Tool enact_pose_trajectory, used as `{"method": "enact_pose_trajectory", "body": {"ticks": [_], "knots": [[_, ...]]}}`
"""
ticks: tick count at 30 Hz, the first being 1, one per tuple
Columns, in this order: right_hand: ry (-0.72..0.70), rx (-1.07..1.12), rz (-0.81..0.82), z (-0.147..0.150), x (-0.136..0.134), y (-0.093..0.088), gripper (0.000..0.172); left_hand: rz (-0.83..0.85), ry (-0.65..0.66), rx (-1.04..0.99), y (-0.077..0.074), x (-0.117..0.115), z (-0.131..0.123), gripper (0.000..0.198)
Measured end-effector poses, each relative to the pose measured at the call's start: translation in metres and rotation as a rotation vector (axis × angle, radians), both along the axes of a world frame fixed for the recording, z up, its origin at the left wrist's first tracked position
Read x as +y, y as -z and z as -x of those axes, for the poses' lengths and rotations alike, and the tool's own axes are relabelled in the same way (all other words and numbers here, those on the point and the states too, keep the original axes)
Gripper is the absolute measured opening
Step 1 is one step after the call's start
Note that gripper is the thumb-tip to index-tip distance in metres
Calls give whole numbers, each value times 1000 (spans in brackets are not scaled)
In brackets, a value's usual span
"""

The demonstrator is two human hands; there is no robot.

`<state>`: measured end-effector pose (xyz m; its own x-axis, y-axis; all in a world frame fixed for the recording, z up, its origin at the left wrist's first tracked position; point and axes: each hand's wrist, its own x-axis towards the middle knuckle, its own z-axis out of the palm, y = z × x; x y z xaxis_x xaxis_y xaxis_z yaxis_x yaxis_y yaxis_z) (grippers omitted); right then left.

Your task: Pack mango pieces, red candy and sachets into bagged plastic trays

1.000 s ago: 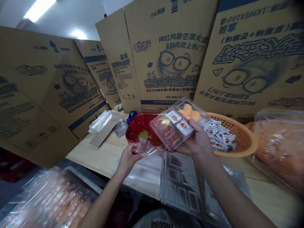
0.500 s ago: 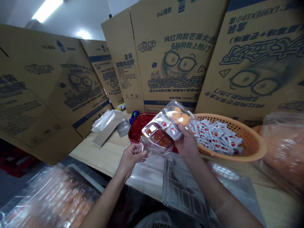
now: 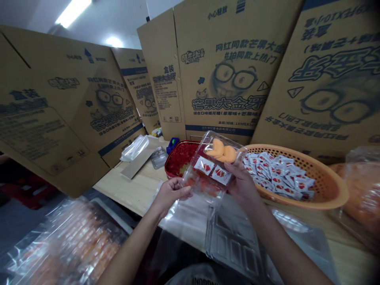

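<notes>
Between my hands, tilted above the table, is a clear plastic tray (image 3: 194, 160) with compartments. Orange pieces (image 3: 219, 150) fill its far end, two white sachets with strawberry prints (image 3: 211, 169) lie across the middle, and reddish pieces show at the near end. Loose clear film, seemingly a plastic bag (image 3: 218, 198), surrounds the near end. My left hand (image 3: 172, 194) is closed, pinching the film at the near left corner. My right hand (image 3: 242, 180) grips the tray's right side, thumb on top near the orange pieces.
A red container (image 3: 175, 162) of red pieces sits behind the tray. To its right stands an orange basket (image 3: 332, 190) of sachets. Empty clear trays (image 3: 234, 241) and clear sheets lie in front. Bagged orange goods (image 3: 77, 241) are at lower left; cardboard boxes (image 3: 231, 71) wall the back.
The tray's far end has turned slightly left and its face shows more toward me. Both hands keep their hold. The whole view has shifted a little.
</notes>
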<state>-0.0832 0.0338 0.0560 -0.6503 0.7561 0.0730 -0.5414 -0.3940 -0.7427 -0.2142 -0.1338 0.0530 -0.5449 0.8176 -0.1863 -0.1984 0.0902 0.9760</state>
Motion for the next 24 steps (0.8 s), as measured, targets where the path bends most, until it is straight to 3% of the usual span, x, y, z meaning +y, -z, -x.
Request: {"method": "enact_pose_trajectory", "body": {"ticks": [6, 10, 13, 15, 21, 24], "knots": [[-115, -143, 7, -1, -12, 4, 26, -30, 2, -83, 0, 5, 1, 34], [-217, -205, -97, -2, -21, 4, 37, -128, -10, -218, 5, 6, 4, 34], [-58, -162, -155, 0, -20, 1, 62, -139, -22, -251, 10, 3, 4, 35], [26, -175, -225, 1, -17, 1, 69, -141, -40, -265, 12, 2, 2, 37], [-180, -404, -549, 2, -17, 6, 45, -230, -139, -332, 7, 1, -8, 46], [-197, -498, -799, -1, -24, 5, 39, -227, -201, -306, 3, -5, -13, 47]]}}
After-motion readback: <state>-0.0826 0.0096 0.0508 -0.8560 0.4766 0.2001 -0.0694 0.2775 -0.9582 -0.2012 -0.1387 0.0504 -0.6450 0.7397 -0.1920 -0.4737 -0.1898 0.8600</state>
